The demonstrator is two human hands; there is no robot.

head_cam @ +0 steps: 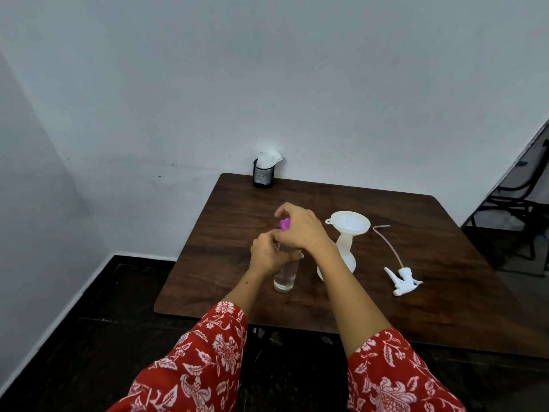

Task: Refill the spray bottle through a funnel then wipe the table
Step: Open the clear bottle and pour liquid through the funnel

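Both forearms reach forward from red patterned sleeves, hands meeting near the middle. The left hand (269,253) has curled fingers. The right hand (300,227) arches just above it, fingers bent downward.

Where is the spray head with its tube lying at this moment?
In the head view, the spray head lies on the table, right of the white bottle that carries the funnel, apart from both hands.
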